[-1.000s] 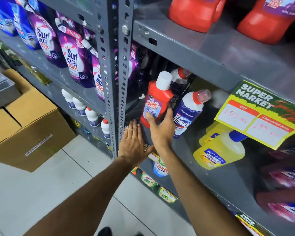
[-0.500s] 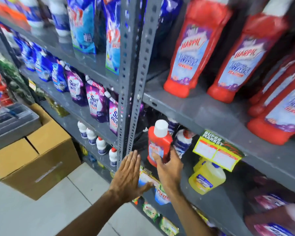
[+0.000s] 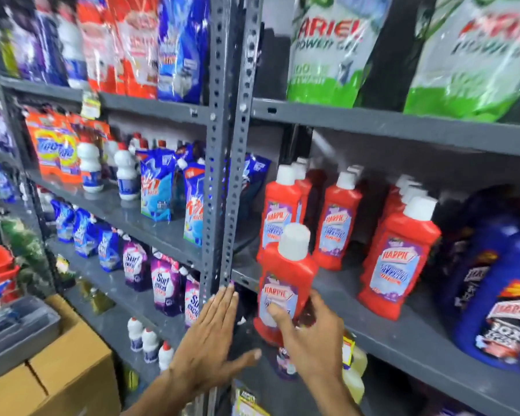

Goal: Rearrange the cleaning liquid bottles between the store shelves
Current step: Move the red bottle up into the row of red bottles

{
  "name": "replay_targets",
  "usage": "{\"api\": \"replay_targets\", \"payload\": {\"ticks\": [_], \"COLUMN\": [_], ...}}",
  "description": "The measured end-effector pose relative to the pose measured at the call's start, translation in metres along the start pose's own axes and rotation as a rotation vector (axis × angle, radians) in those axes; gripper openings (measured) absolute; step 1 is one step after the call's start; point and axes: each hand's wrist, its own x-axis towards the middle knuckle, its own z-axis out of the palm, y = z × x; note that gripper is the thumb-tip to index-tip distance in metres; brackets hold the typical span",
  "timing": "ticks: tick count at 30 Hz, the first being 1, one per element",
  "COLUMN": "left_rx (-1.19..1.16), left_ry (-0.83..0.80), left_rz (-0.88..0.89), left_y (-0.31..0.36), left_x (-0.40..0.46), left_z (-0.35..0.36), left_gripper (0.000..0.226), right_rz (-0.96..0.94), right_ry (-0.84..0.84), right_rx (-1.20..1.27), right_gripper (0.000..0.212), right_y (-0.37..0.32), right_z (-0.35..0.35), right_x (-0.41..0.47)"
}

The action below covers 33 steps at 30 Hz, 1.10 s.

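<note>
**Red Harpic bottle mid-move, some thoughts on the grip**

So the right hand point(image 3: 309, 334) is wrapped around the lower body of a red Harpic bottle point(image 3: 285, 283), thumb across the front label, the other fingers curled round the back and side. The bottle is upright, maybe leaning a touch, and held in the air just in front of the grey shelf point(image 3: 388, 319) edge where more of the same red bottles stand, one row point(image 3: 282, 217) right behind it and another group point(image 3: 400, 259) off to the right. Looks to me like it's headed for that shelf, but it isn't set down yet.

The left hand point(image 3: 210, 334) holds nothing. It's flat and spread, fingertips resting against the perforated upright post point(image 3: 222, 175), probably just for balance.

Handling-wise: I'd guess a full bottle like this has decent weight, all of it sitting low, with stiff plastic walls that won't cave under a squeeze. The glossy label could be a bit slick though, so gripping around the waist of the body like here makes sense. I wouldn't lift it by the white cap point(image 3: 294, 241), too narrow, and caps can twist. Biggest worry is bumping the neighbours on the way in, since those tall bottles likely topple like dominoes.
</note>
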Motion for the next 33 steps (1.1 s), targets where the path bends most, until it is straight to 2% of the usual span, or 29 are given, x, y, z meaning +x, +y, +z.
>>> {"api": "replay_targets", "payload": {"ticks": [4,7,15,18,23,33], "left_rx": [0.066,0.080,0.060,0.087,0.133,0.161], "left_ry": [0.065,0.065,-0.169,-0.201,-0.146,-0.089], "left_rz": [0.013,0.011,-0.148,-0.177,-0.171,-0.180], "left_y": [0.011,0.020,0.036,0.033,0.027,0.028], "left_x": [0.043,0.068,0.093,0.097,0.099,0.096], "left_z": [-0.026,-0.034,-0.019,-0.010,0.000,0.008], "left_gripper": [0.118,0.115,0.118,0.119,0.128,0.122], "right_rz": [-0.043,-0.056,0.022,0.052,0.078,0.089], "right_ry": [0.077,0.121,0.106,0.079,0.087,0.048], "right_rx": [-0.028,-0.069,-0.221,-0.246,-0.188,-0.015], "right_gripper": [0.044,0.052,0.062,0.063,0.062,0.066], "right_y": [-0.023,-0.026,-0.016,-0.008,0.008,0.039], "right_z": [-0.022,-0.032,-0.041,-0.038,-0.033,-0.031], "right_x": [0.040,0.066,0.103,0.111,0.120,0.122]}}
